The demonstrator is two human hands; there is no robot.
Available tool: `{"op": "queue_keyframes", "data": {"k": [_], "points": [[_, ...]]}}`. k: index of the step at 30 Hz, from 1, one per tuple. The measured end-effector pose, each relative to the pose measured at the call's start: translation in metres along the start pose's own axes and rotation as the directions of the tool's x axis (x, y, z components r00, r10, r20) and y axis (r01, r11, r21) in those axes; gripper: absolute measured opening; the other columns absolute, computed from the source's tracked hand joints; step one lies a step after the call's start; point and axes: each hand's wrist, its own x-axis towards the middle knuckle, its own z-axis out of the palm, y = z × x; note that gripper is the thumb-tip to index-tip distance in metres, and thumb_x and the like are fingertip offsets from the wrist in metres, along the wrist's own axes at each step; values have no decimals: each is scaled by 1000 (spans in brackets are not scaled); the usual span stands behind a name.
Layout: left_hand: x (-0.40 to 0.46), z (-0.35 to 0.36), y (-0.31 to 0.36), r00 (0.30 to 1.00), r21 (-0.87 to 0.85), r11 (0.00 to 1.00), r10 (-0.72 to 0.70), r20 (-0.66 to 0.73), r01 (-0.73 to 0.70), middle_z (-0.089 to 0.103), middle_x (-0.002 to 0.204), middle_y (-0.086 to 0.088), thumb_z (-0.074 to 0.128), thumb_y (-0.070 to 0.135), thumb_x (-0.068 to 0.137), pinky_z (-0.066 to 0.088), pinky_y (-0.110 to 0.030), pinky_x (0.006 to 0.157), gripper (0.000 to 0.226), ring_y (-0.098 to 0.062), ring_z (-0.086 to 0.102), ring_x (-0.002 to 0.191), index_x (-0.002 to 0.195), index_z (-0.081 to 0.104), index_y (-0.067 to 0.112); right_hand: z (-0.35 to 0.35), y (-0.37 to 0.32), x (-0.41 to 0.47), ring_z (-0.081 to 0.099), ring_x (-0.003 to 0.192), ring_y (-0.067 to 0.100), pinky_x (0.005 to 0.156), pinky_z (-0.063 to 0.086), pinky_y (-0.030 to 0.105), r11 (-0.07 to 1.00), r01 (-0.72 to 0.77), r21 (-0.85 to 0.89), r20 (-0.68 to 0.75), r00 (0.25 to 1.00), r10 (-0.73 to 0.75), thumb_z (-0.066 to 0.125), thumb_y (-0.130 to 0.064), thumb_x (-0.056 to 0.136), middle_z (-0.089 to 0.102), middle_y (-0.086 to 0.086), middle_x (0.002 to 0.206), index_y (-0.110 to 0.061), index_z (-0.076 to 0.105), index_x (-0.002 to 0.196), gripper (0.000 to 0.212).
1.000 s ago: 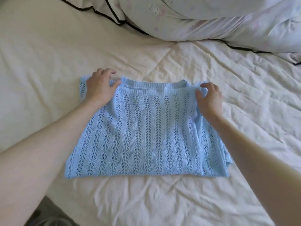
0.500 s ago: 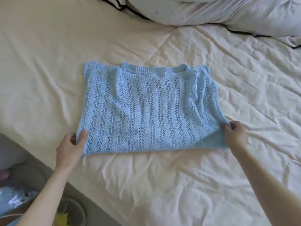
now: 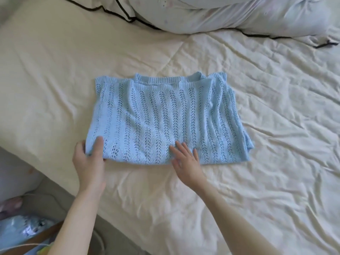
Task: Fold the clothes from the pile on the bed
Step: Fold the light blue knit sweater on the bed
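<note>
Sweater: pale blue open-knit sweater [image 3: 165, 122], folded in half, lies flat mid-bed on the cream quilted bedspread [image 3: 276, 126]; a second ago both hands were at its far neckline, then at its near corners.
Bed: rumpled white duvet [image 3: 230, 13] heaped at the far edge (no other clothes pile in sight).
Left hand [image 3: 90, 159]: pinches the near-left corner, thumb on top, fingers [image 3: 81, 146] curled under.
Right hand [image 3: 185, 159]: has let go of the right corner and come to the middle, lying open and flat, holding nothing.
Meaning: probably a crosswise fold comes next.
</note>
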Motion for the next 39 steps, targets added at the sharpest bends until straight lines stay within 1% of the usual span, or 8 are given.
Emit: {"op": "queue_keyframes", "data": {"k": [3,5,8,11,16,26,31,39], "points": [[-38,58,37,918,161,907,366,153,-389,48,67,12,62,21,88,37,-25,64,23,3,45,60,74,44,24,-46,-3,-8,52,124,17,107,35,38,586,-185,789,81,977,199,36,-46,97,55,5,135,-19,58,122,43],[-70,107,48,797,168,801,501,337,-575,47,61,12,62,24,85,34,-17,55,18,3,45,54,79,45,21,-79,15,-18,62,109,14,93,47,35,230,-153,961,87,957,275,29,-50,97,63,2,125,-23,58,114,44],[-120,172,38,538,104,688,454,711,-718,63,85,1,63,23,87,41,-25,67,16,-12,56,76,96,57,11,-125,51,-28,69,91,14,76,54,33,18,-21,1000,13,927,374,32,-58,94,71,-2,102,-22,61,111,49],[-141,200,-9,322,208,401,243,915,-892,49,140,-4,58,25,90,23,-36,110,38,-20,36,135,126,53,14,-147,72,-28,69,75,9,64,55,25,58,-21,998,-7,890,455,41,-52,94,72,-5,85,-22,65,101,39],[-108,154,-60,458,438,134,247,854,-889,44,143,-12,77,17,71,27,-59,106,58,-36,35,136,126,59,13,-142,90,-12,62,76,16,57,53,28,280,-160,946,-57,773,632,55,-19,94,64,3,88,-13,58,109,17],[-77,103,-87,227,229,47,420,878,-972,53,135,-16,37,2,83,39,-41,102,34,-39,45,127,101,66,2,-107,116,-44,51,74,18,67,46,37,467,-209,859,-218,677,703,61,-9,85,54,8,76,-14,59,75,12],[-81,113,-93,313,329,-66,183,932,-942,46,142,-16,80,16,65,40,-55,100,57,-40,41,130,119,62,10,-103,129,-37,49,69,20,63,37,36,518,-323,792,-193,673,714,69,-10,81,56,6,69,-16,59,69,17],[-64,116,-81,258,233,126,255,932,-964,47,137,-24,66,-23,61,45,-55,95,60,-48,42,126,117,63,-1,-122,125,-20,65,76,14,58,53,26,302,-291,908,27,760,650,67,-11,84,68,2,89,-11,64,95,11]]}}
